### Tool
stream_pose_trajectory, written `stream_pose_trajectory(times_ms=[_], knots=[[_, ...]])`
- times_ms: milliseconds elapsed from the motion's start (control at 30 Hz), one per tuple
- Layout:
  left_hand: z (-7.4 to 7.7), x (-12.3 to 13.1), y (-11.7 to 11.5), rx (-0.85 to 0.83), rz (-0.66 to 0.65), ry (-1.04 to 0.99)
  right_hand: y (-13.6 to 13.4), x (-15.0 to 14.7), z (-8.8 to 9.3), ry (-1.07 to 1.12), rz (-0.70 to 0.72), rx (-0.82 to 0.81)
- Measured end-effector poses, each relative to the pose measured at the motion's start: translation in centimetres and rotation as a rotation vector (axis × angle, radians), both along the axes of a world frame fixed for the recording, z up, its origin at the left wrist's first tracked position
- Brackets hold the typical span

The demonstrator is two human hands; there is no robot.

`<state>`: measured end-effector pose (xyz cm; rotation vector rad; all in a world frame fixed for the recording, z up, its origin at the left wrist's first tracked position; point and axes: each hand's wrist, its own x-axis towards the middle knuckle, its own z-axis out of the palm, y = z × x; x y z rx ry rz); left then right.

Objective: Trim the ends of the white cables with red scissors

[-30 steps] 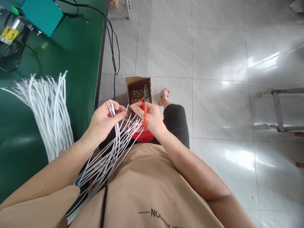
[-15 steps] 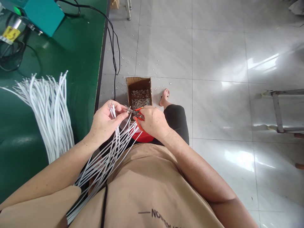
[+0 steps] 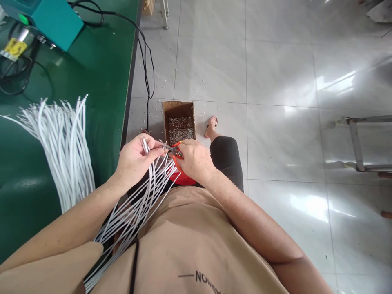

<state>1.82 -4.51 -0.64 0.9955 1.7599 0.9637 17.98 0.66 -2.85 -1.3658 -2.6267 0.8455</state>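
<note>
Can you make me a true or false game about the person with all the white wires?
1. The left hand holds a bunch of white wires. True.
2. The right hand holds a hammer. False: it holds orange-handled cutters.
3. The cardboard box sits on the green table. False: it stands on the floor beside the table.
4. A wire pile lies on the green table. True.
5. The cardboard box is empty. False: small silvery bits cover its bottom.
</note>
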Motion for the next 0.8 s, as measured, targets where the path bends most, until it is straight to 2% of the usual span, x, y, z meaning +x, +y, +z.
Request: stream_pose_trajectory(times_ms=[267,367,467,567,667,800], knots=[[0.0,0.0,-0.1,0.016,-0.013,0.014,0.0,0.0,-0.5,0.087,-0.047,-0.074],[0.3,0.0,-0.1,0.006,-0.018,0.091,0.1,0.0,-0.7,0.274,-0.207,-0.261],[0.7,0.2,0.0,0.008,-0.048,0.246,0.2,-0.5,-0.3,0.627,-0.412,-0.601],[1.1,0.3,0.1,0.015,-0.084,0.389,0.1,-1.3,0.4,0.877,-0.521,-0.862],[1.2,0.4,0.0,0.010,-0.088,0.431,-0.1,-1.8,0.8,0.927,-0.596,-0.933],[1.1,0.2,0.0,-0.008,-0.085,0.385,-0.3,-1.9,0.7,0.970,-0.633,-0.964]])
